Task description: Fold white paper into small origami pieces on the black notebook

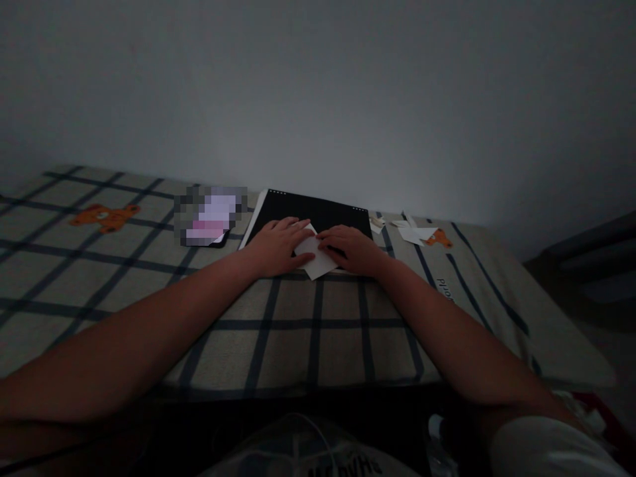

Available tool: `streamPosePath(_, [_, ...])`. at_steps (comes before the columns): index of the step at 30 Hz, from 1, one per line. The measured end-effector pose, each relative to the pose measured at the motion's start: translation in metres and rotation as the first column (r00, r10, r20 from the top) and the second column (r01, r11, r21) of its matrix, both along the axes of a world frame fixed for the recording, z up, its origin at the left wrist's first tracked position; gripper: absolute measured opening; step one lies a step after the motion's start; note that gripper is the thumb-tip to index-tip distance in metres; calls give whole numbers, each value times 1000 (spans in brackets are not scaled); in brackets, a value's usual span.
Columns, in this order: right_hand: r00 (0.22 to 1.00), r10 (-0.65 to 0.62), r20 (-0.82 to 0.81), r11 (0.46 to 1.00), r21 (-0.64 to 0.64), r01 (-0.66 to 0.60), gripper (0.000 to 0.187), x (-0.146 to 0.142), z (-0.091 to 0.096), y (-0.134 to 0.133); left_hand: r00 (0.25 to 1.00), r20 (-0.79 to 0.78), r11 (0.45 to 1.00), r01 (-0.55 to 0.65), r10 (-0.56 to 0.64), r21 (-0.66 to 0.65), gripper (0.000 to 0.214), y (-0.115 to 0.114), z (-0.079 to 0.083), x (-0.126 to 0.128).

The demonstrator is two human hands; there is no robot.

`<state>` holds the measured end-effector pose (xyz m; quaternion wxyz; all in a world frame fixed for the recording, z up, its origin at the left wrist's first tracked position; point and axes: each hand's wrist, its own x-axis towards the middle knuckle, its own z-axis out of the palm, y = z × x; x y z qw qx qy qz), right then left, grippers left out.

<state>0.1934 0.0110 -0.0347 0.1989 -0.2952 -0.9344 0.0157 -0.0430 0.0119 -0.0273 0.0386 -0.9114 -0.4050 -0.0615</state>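
Observation:
A small piece of folded white paper (318, 265) lies with a corner toward me on a black-covered pad (318, 207), at the front edge of the pad. My left hand (279, 246) rests on the paper's left side, fingers stretched out and thumb apart, pressing it down. On the right side, my right hand (352, 249) has bent fingers, its fingertips and thumb closed on the paper's edge. Both hands partly cover the paper, so its exact folds cannot be made out.
A phone (211, 222) with a lit, blurred screen lies left of the pad. Right of it are white folded paper pieces (415, 234) and a smaller pale scrap (377, 224). A checked cloth (293, 324) with orange bear prints covers the table. A grey wall (318, 99) rises behind.

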Motion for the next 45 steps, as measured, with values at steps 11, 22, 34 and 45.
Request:
streamPosePath(11, [999, -12, 50, 999, -50, 15, 21, 2, 12, 1, 1000, 15, 1000, 1, -1, 6, 56, -1, 1, 1])
streamPosePath(22, [999, 19, 33, 1000, -21, -19, 27, 8, 7, 4, 1000, 26, 996, 8, -10, 87, 50, -4, 4, 1])
streamPosePath(34, [968, -77, 238, 997, 0, 79, 23, 3, 31, -14, 999, 19, 1000, -26, 26, 5, 53, -4, 5, 1])
streamPosePath(45, [941, -101, 322, 994, -11, 110, 28, 4, 45, -25, 999, 10, 999, -51, 51, 7, 57, -2, 2, 1])
